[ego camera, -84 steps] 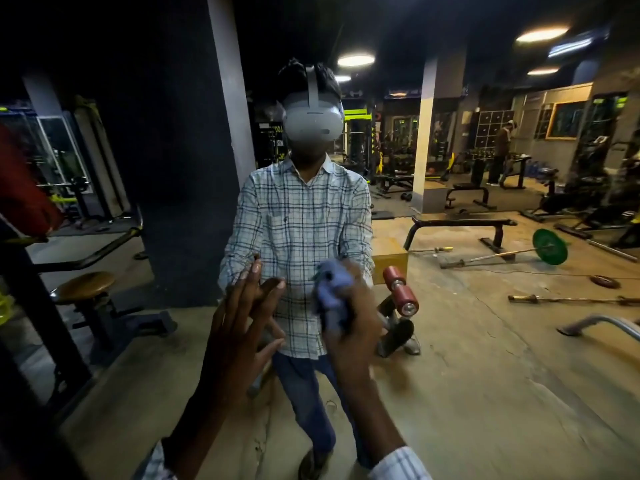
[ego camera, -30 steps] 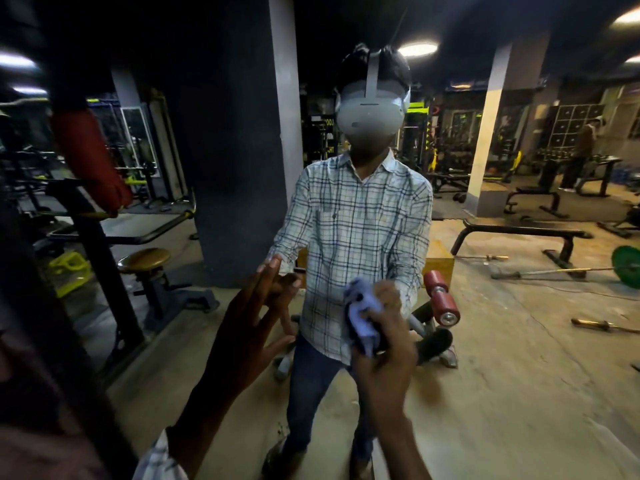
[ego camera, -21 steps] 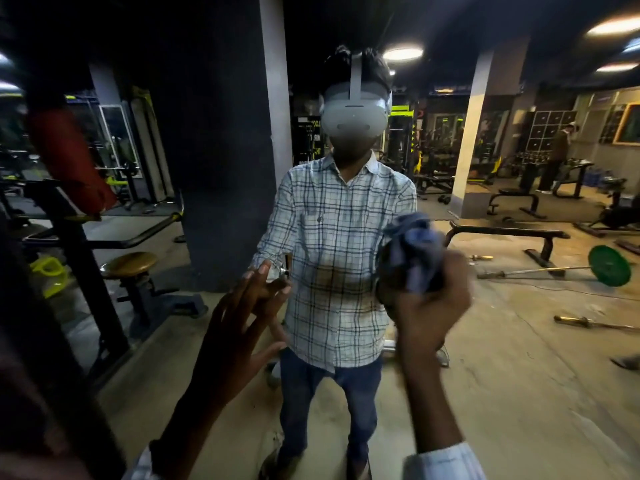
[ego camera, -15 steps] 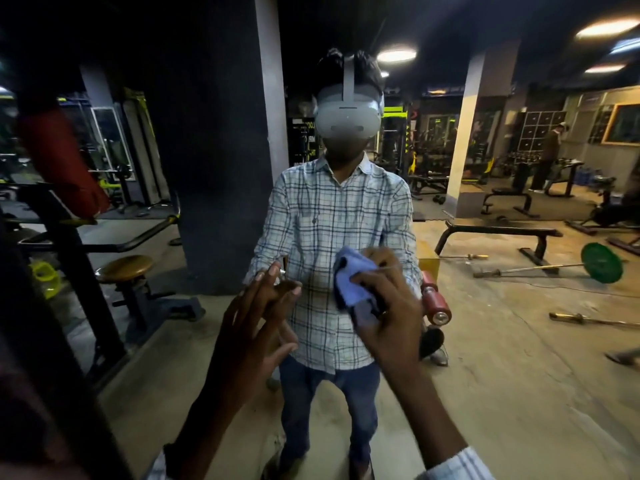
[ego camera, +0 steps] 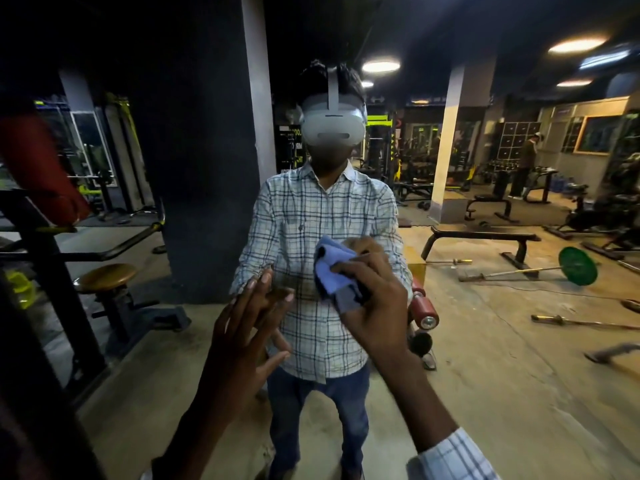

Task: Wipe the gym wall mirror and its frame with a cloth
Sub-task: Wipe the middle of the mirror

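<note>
Moved since earlier: the cloth [ego camera: 330, 271] has swung back leftward and down from a higher spot further right on the glass a moment ago; the left hand [ego camera: 242, 344] has stayed planted at the same place.
Task's thing: the mirror [ego camera: 502, 358] fills nearly the whole view straight ahead, and both hands reach forward to it.
Done so far: as a judgement, wiping of the middle of the glass is well under way at about chest height. No streaks or cleaned patches show, so how much is finished cannot be told.
Left to do: probably the upper glass, the far right side and the lower part. The frame cannot be made out in this dim view, and nothing suggests it has been wiped.
Left fingers [ego camera: 258, 292]: straight and spread wide, tips against the glass where they meet their own reflection; they hold nothing and seem to brace.
Cloth: blue, bunched, pressed against the mirror just right of the left hand.
Right hand [ego camera: 374, 299]: its fingers [ego camera: 360, 268] are curled round the bunched cloth and grip it tightly.
</note>
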Demonstrator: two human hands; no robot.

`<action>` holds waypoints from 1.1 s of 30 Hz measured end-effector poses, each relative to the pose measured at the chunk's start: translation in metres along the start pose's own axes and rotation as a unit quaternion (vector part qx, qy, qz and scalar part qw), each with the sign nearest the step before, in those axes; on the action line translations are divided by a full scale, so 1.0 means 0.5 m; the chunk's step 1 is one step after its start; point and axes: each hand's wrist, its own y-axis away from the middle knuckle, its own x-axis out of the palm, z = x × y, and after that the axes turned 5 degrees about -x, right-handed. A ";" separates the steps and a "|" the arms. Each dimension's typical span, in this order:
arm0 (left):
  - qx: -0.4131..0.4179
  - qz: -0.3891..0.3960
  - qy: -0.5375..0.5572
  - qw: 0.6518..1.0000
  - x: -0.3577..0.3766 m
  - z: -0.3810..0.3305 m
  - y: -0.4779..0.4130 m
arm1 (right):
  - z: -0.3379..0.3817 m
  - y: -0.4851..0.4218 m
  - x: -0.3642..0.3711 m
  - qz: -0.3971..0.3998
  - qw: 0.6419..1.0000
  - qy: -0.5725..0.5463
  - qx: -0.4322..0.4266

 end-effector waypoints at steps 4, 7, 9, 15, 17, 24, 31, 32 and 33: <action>0.001 0.001 0.009 1.000 -0.001 -0.003 0.000 | 0.006 -0.089 -0.046 -0.141 0.989 0.012 0.039; 0.001 0.003 0.009 1.000 0.000 -0.002 0.001 | 0.025 -0.095 -0.004 -0.194 0.980 -0.011 0.044; -0.001 -0.004 0.000 1.000 0.004 0.003 0.002 | 0.034 -0.042 0.051 -0.117 0.992 -0.033 0.033; -0.040 -0.017 0.023 0.999 0.006 0.004 0.012 | 0.009 0.008 0.037 0.023 1.000 0.018 0.001; -0.062 -0.018 0.038 0.997 0.004 0.007 0.017 | 0.005 -0.039 -0.009 -0.081 0.996 0.021 0.040; -0.110 -0.018 0.031 0.993 0.013 0.041 0.046 | 0.015 0.127 0.096 0.000 0.999 -0.028 0.045; -0.093 -0.001 0.021 0.995 0.000 0.055 0.056 | -0.018 0.122 -0.014 -0.069 0.994 0.031 0.082; -0.094 0.000 0.021 0.995 0.000 0.055 0.057 | -0.032 0.105 -0.044 -0.132 0.985 0.039 0.101; -0.096 0.002 0.019 0.995 0.002 0.055 0.058 | -0.042 0.099 -0.061 -0.176 0.977 0.044 0.111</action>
